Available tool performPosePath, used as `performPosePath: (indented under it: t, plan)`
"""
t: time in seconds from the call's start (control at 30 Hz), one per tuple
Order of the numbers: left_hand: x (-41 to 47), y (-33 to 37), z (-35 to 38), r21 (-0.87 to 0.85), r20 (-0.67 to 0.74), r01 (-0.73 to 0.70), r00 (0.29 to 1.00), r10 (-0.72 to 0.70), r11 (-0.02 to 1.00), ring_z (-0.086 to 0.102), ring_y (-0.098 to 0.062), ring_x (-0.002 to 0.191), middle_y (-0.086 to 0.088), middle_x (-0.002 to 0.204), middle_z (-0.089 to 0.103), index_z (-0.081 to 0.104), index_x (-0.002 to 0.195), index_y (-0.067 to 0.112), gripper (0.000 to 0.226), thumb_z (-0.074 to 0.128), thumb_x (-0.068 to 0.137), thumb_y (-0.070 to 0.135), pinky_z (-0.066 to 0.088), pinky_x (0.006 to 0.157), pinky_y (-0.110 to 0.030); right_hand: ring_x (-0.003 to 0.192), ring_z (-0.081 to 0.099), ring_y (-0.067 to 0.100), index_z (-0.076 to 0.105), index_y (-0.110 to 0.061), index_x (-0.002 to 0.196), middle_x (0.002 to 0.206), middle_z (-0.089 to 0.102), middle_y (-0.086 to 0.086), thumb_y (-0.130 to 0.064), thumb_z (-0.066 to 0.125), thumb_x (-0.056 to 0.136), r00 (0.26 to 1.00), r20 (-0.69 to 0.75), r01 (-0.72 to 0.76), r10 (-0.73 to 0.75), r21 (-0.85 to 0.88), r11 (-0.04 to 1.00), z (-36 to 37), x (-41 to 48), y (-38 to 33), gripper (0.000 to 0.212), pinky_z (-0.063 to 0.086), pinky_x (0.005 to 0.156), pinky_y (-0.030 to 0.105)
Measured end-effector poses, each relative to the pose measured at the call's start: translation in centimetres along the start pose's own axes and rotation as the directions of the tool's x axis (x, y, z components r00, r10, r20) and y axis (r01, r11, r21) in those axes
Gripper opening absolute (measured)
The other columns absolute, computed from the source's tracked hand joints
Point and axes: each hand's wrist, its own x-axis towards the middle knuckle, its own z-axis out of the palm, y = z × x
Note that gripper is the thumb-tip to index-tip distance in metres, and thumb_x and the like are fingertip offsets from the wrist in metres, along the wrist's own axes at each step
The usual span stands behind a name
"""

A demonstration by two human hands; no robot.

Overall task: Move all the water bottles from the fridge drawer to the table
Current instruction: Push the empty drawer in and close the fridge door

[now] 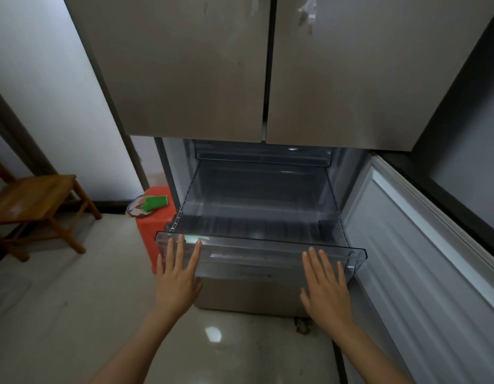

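Far left: low brown wooden stool or small table (32, 200). I cannot tell which it is, nor whether it is the worktop meant. Beside the fridge stands an orange plastic stool (153, 225) carrying a green sponge (156, 203) on a patterned disc.

Left hand (179, 275): grip open, fingers straight and spread, flat against the left end of the front panel of the clear plastic fridge drawer (268, 246). The drawer is pulled out, and its floor and back wall are visible. No water bottles are seen in it, and none anywhere in view.

Right hand (326, 284): grip likewise open, fingers straight, flat on the right end of the same panel. White-lined lower fridge door (434, 259) stands swung open at right.

Judgement: the emptying looks done, and the step in hand is closing the drawer. The next move calls for an even push from both palms so the drawer runs straight on its rails, then shutting the door.
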Motion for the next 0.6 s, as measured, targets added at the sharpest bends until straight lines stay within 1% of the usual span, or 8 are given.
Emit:
performPosePath:
  t: [0.13,0.3,0.37,0.47,0.6]
  plan:
    - [0.0,0.4,0.2,-0.007,-0.003,0.036,0.999,-0.036,0.999,-0.042,-0.031,0.124,-0.012,0.132,-0.049,-0.038,0.127,0.029,0.093,0.043,0.088,0.054,-0.007,0.113,-0.049,0.113,0.058,0.036,0.058,-0.002,0.121,0.127,0.058,0.018,-0.024,0.089,0.039,1.000,0.017,0.019,-0.019,-0.045,0.999,0.2,0.4,-0.2,0.091,0.045,0.087,0.059]
    - [0.0,1.5,0.6,-0.092,-0.041,0.085,0.995,-0.089,0.992,-0.036,-0.034,0.128,-0.013,0.138,-0.038,-0.024,0.132,0.028,0.094,0.055,0.084,0.046,-0.004,0.113,-0.050,0.110,0.059,0.038,0.061,-0.002,0.118,0.123,0.060,0.019,-0.019,0.088,0.032,0.998,0.058,0.001,0.003,-0.065,0.998,0.5,0.6,-0.8,0.092,0.046,0.084,0.060]
    - [0.3,1.8,0.8,-0.079,-0.031,0.095,0.995,-0.097,0.992,-0.037,-0.035,0.128,-0.014,0.136,-0.041,-0.027,0.131,0.027,0.096,0.055,0.084,0.047,-0.003,0.114,-0.050,0.110,0.059,0.039,0.061,-0.001,0.118,0.122,0.060,0.020,-0.017,0.087,0.032,0.998,0.067,-0.011,0.016,-0.072,0.997,0.6,0.9,-0.6,0.091,0.046,0.084,0.061]
    - [1.3,2.5,1.2,-0.074,-0.021,0.084,0.996,-0.086,0.994,-0.040,-0.036,0.127,-0.015,0.133,-0.047,-0.034,0.128,0.027,0.099,0.051,0.085,0.051,-0.007,0.113,-0.048,0.112,0.057,0.041,0.060,0.000,0.119,0.123,0.059,0.022,-0.016,0.088,0.033,0.996,0.077,-0.032,0.037,-0.070,0.997,0.8,2.1,0.3,0.091,0.045,0.085,0.061]
    - [2.9,2.2,1.1,-0.053,-0.037,0.119,0.992,-0.121,0.991,-0.042,-0.035,0.125,-0.015,0.131,-0.050,-0.037,0.127,0.026,0.103,0.054,0.083,0.049,-0.005,0.113,-0.048,0.112,0.057,0.039,0.060,-0.003,0.120,0.124,0.059,0.020,-0.018,0.088,0.034,0.994,0.111,0.030,-0.022,-0.071,0.997,1.0,3.2,0.8,0.092,0.045,0.086,0.060]
